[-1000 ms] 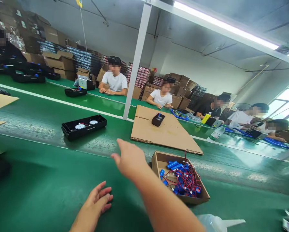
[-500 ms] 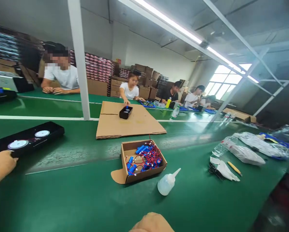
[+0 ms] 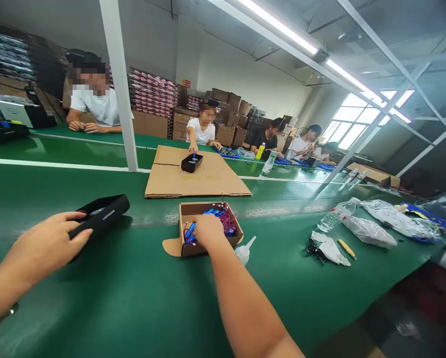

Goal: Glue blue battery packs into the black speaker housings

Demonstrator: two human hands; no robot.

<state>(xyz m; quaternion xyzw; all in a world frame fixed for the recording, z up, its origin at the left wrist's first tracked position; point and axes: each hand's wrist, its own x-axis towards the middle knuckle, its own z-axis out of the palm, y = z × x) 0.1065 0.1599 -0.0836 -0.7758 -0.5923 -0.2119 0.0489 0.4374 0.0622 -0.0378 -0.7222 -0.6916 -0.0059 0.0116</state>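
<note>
My left hand is wrapped around the end of a long black speaker case, which is tilted above the green bench, its open side turned partly away. My right hand reaches down into a small open cardboard box, among blue cylindrical batteries with red and black leads. Its fingertips are hidden behind the back of the hand, so what they touch does not show. Just right of the box, partly covered by my right forearm, stands a translucent bottle with a pointed nozzle.
Beyond the box a flat cardboard sheet carries a black case that a co-worker's hand touches. To the right lie a yellow-handled tool, white wrapping, a water bottle and plastic bags. A white post rises at left.
My left hand has brought the black speaker case right and toward me, tipping it up. From the bench's near edge, my right hand has gone forward into the battery box.
</note>
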